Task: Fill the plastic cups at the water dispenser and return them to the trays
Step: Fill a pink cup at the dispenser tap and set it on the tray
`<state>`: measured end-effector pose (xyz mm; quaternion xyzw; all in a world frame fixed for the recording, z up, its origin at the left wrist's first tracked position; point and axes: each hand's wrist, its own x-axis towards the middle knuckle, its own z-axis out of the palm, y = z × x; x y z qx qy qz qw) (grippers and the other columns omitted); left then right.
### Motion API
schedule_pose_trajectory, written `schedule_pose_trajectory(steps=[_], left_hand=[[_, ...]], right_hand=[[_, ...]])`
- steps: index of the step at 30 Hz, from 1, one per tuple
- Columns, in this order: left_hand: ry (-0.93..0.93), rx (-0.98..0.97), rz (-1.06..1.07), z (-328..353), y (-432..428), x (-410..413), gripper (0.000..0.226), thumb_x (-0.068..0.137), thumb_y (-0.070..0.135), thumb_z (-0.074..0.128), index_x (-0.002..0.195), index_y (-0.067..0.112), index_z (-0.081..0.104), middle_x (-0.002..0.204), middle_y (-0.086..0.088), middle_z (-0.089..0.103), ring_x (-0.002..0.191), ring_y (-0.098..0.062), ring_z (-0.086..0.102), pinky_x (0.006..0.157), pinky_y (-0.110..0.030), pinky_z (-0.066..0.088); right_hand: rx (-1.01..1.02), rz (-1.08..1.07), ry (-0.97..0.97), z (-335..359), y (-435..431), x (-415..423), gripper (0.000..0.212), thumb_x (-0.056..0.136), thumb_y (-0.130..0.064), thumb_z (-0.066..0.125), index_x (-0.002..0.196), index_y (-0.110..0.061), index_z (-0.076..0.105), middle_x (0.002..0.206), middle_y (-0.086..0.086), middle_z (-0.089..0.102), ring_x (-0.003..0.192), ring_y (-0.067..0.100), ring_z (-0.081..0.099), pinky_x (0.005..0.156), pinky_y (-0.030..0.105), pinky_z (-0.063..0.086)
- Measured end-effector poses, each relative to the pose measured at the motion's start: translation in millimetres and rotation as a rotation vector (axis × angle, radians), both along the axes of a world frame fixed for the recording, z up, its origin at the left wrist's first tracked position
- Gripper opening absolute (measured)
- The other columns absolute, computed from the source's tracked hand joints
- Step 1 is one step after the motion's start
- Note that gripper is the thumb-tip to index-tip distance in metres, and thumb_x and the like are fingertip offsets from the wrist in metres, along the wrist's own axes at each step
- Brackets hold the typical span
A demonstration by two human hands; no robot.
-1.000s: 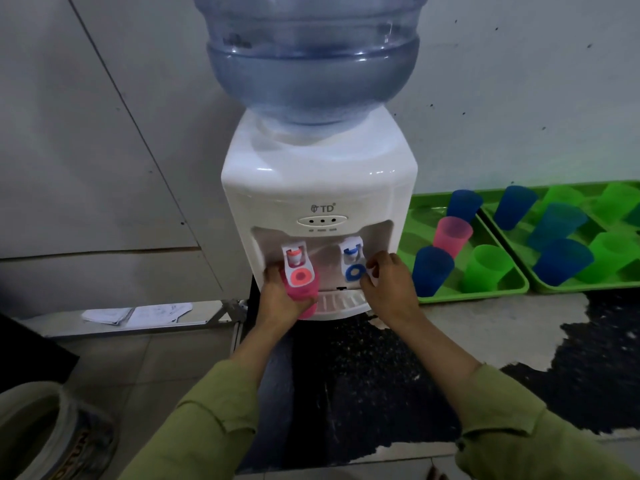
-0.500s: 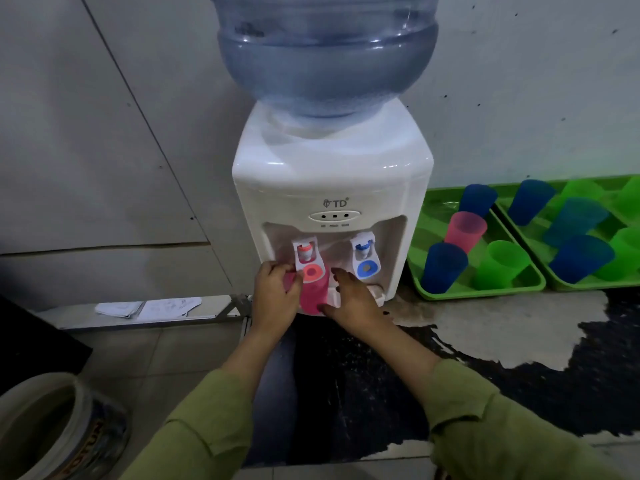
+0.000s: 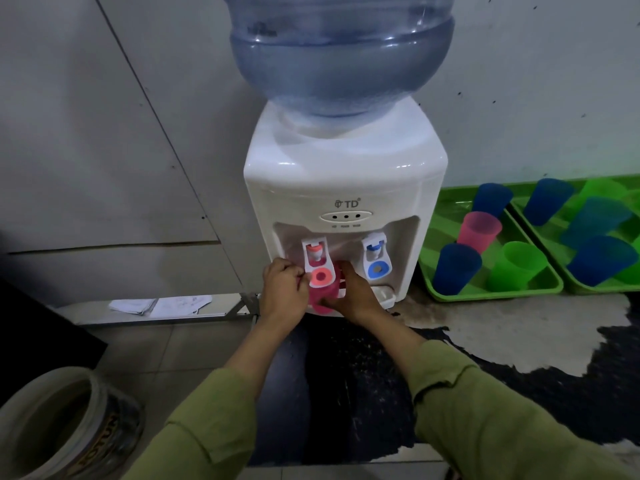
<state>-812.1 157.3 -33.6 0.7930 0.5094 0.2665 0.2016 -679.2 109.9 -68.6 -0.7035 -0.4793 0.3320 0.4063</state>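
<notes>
A white water dispenser (image 3: 343, 181) with a blue bottle (image 3: 341, 53) on top stands on the floor against the wall. A pink cup (image 3: 323, 299) is held under its red tap (image 3: 317, 265). My left hand (image 3: 284, 292) grips the cup's left side. My right hand (image 3: 356, 296) wraps the cup's right side. The blue tap (image 3: 375, 259) is free. To the right lie two green trays (image 3: 491, 292) (image 3: 602, 289) holding several blue, green and pink cups, among them a pink one (image 3: 479, 230).
A round bucket (image 3: 59, 424) stands at lower left. Papers (image 3: 159, 304) lie on a low ledge left of the dispenser. A dark wet patch (image 3: 346, 375) covers the floor in front of it.
My right hand has left the blue tap and moved left onto the pink cup. The left hand stays on the cup under the red tap.
</notes>
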Motion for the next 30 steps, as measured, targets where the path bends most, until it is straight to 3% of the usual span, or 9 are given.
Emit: schedule_pose_trajectory(steps=[5,11,17,22,25,30], left_hand=[[0.0,-0.003,-0.046,7,-3,-8,0.021,0.089,0.011,0.055,0.097,-0.002,0.069,0.107,-0.014,0.057,0.107,-0.028,0.048,0.085,-0.017,0.028],[-0.1,-0.047,-0.058,20,-4,-12,0.018,0.086,0.006,0.054,0.081,-0.004,0.068,0.094,-0.012,0.058,0.092,-0.023,0.053,0.082,-0.025,0.037],[-0.258,-0.089,-0.006,32,-4,-12,0.024,0.088,0.006,0.047,0.074,-0.004,0.065,0.088,-0.009,0.056,0.089,-0.018,0.05,0.072,-0.023,0.031],[-0.281,-0.108,-0.005,42,-2,-10,0.036,0.085,0.018,0.042,0.049,0.016,0.043,0.072,-0.005,0.049,0.08,-0.018,0.045,0.065,-0.028,0.026],[-0.281,-0.104,0.008,41,-3,-11,0.042,0.089,0.008,0.044,0.048,0.016,0.039,0.066,-0.001,0.045,0.079,-0.021,0.045,0.064,-0.03,0.025],[-0.297,-0.103,0.026,41,-3,-11,0.044,0.088,0.009,0.045,0.046,0.017,0.037,0.064,0.001,0.044,0.075,-0.02,0.045,0.062,-0.03,0.025]], right_hand=[[-0.002,0.013,0.018,-2,2,1,0.073,0.068,-0.022,0.08,0.128,-0.02,0.037,0.118,0.001,0.06,0.097,0.012,0.054,0.084,0.028,0.048],[-0.011,0.043,-0.003,-2,2,2,0.076,0.068,-0.025,0.08,0.13,-0.02,0.035,0.12,-0.001,0.058,0.099,0.013,0.055,0.084,0.026,0.046],[0.02,0.07,-0.015,-2,0,3,0.074,0.07,-0.02,0.079,0.13,-0.018,0.035,0.123,0.003,0.056,0.107,0.022,0.057,0.091,0.036,0.049],[0.017,0.076,-0.02,-1,-1,3,0.076,0.069,-0.024,0.08,0.131,-0.017,0.035,0.125,0.005,0.054,0.108,0.026,0.056,0.092,0.042,0.049],[0.011,0.08,-0.027,-1,-1,3,0.077,0.07,-0.024,0.08,0.131,-0.019,0.034,0.126,0.004,0.054,0.111,0.025,0.055,0.094,0.041,0.048],[-0.008,0.077,-0.03,0,0,2,0.077,0.069,-0.024,0.079,0.131,-0.018,0.033,0.125,0.005,0.054,0.11,0.025,0.055,0.095,0.044,0.047]])
